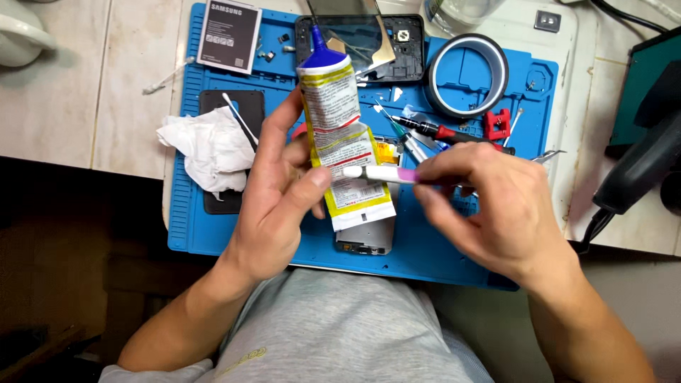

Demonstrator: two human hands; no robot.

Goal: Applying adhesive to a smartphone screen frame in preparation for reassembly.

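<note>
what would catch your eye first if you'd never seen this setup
First, the yellow-and-white glue tube with a blue nozzle, held upright by the left hand at centre. The right hand presses a white stick across it. Under them lies a blue work mat with crumpled tissue at left and a tape roll at upper right.

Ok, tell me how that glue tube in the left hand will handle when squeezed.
The glue tube, held in the left hand, looks flattened at its lower end, so probably soft, floppy and light. The blue nozzle seems rigid. It likely won't roll.
</note>
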